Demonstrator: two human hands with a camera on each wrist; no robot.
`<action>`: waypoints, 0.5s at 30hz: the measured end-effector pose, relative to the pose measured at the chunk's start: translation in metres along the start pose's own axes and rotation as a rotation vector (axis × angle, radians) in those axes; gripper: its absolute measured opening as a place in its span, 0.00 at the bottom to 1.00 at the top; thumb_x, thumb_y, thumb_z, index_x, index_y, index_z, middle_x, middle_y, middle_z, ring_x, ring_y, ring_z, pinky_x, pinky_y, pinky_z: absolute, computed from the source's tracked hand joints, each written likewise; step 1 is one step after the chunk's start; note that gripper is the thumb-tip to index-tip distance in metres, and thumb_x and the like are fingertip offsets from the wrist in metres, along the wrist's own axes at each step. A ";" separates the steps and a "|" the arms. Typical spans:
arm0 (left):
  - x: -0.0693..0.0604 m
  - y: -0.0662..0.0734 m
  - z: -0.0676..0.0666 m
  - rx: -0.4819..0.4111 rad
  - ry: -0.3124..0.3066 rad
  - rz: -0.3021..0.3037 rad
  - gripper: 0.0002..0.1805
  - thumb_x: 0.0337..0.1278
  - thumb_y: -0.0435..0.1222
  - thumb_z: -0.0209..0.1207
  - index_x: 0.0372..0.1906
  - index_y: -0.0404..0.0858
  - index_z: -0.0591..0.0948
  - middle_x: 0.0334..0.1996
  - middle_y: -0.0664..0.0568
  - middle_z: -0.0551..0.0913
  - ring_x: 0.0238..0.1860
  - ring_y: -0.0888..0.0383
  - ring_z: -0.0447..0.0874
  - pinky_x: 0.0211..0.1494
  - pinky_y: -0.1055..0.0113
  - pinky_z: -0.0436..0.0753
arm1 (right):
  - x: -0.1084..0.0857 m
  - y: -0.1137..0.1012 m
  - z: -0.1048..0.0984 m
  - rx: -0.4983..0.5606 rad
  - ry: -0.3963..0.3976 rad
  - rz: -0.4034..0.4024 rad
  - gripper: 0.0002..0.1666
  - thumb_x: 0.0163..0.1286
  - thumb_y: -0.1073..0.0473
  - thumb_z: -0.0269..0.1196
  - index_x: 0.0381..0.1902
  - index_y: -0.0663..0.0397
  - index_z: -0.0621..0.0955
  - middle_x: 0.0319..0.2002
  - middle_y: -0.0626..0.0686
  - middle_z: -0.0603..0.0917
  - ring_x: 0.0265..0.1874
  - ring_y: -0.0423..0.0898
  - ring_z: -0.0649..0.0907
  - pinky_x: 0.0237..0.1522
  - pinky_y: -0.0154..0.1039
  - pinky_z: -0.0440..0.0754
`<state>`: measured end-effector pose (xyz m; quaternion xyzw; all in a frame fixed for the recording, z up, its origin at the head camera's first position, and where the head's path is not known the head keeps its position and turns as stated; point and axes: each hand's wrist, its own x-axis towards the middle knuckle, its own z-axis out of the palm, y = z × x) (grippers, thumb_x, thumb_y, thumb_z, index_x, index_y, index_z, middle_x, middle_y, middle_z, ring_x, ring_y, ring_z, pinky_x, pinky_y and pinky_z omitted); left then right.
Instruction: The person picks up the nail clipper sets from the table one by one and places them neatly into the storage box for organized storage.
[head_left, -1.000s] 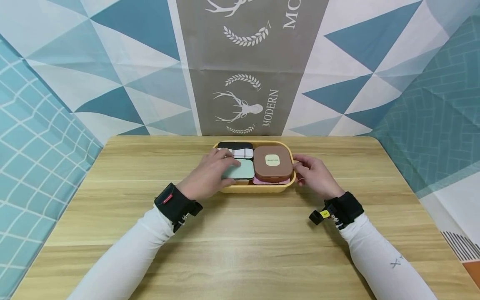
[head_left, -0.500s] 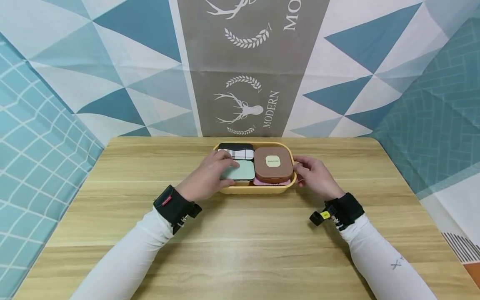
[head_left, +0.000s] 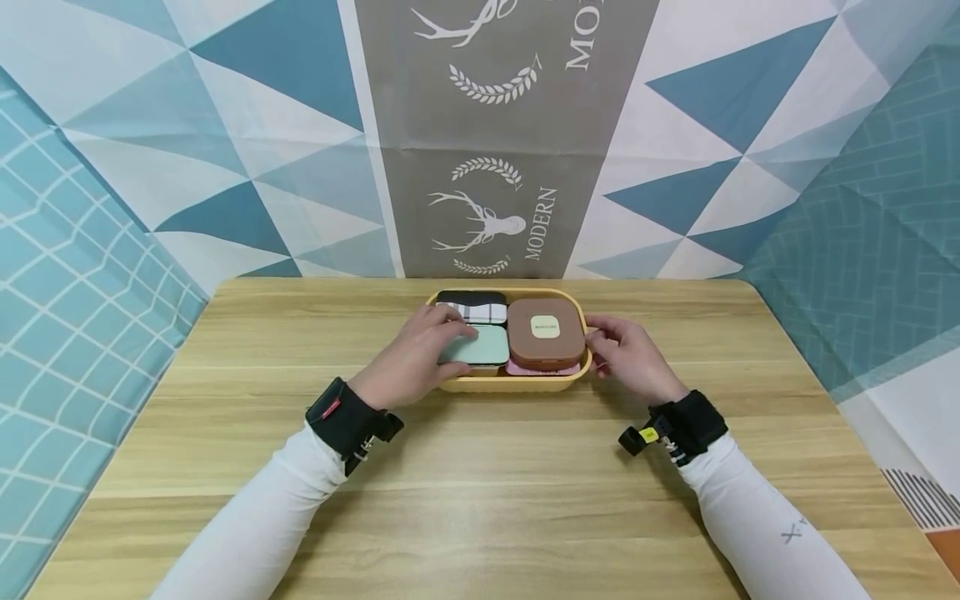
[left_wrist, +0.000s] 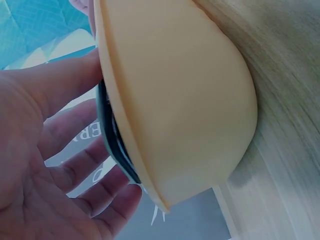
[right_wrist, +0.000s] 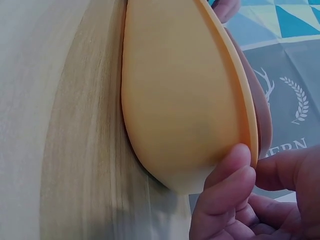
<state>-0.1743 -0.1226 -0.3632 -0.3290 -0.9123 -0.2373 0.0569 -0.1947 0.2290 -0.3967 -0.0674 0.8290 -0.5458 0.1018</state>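
A yellow oval storage box (head_left: 510,385) sits at the table's back edge, filled with small cases. My left hand (head_left: 412,350) lies over a mint-green case (head_left: 483,346) at the box's front left, fingers on its lid, thumb at its front edge. In the left wrist view those fingers (left_wrist: 82,160) are only gently bent, and the dark edge of the case (left_wrist: 117,137) stands above the rim. At the other end my right hand (head_left: 633,354) pinches the box's rim. The right wrist view has its fingers (right_wrist: 227,192) against the outer wall of the box (right_wrist: 185,95).
Right of the green case lies a brown square case (head_left: 546,337) with a pale label, above something pink (head_left: 536,368). A black case (head_left: 471,297) and a white checked one (head_left: 480,313) fill the back left. Patterned cloth (head_left: 480,125) hangs behind the wooden table (head_left: 495,500).
The head view has tilted slightly, so everything sits a little lower in it. The green case appears marginally deeper in the box. Both hands keep their places.
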 end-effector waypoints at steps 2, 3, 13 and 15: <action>0.000 0.001 -0.001 -0.002 0.010 0.000 0.27 0.60 0.38 0.76 0.62 0.34 0.84 0.57 0.43 0.78 0.59 0.46 0.72 0.66 0.51 0.73 | 0.000 0.000 0.000 -0.025 0.009 -0.006 0.29 0.85 0.59 0.54 0.78 0.65 0.69 0.46 0.65 0.79 0.33 0.52 0.84 0.34 0.38 0.86; 0.000 0.002 -0.001 -0.004 0.015 -0.001 0.27 0.61 0.38 0.76 0.63 0.34 0.84 0.58 0.43 0.78 0.59 0.46 0.72 0.66 0.50 0.73 | 0.000 0.000 -0.001 -0.037 0.013 -0.009 0.30 0.85 0.59 0.54 0.78 0.65 0.69 0.47 0.65 0.78 0.33 0.52 0.85 0.34 0.38 0.87; -0.003 0.005 -0.008 -0.024 0.037 -0.054 0.31 0.65 0.42 0.73 0.68 0.34 0.80 0.62 0.42 0.76 0.63 0.43 0.70 0.68 0.49 0.72 | -0.002 -0.001 -0.002 -0.153 0.052 -0.060 0.30 0.84 0.59 0.55 0.78 0.65 0.69 0.46 0.64 0.78 0.33 0.58 0.85 0.33 0.43 0.88; -0.003 0.005 -0.009 -0.030 0.045 -0.064 0.30 0.65 0.42 0.73 0.68 0.34 0.80 0.62 0.42 0.76 0.63 0.43 0.70 0.68 0.48 0.72 | -0.003 -0.002 -0.003 -0.165 0.059 -0.065 0.30 0.84 0.59 0.55 0.78 0.64 0.69 0.46 0.64 0.78 0.34 0.61 0.85 0.32 0.44 0.88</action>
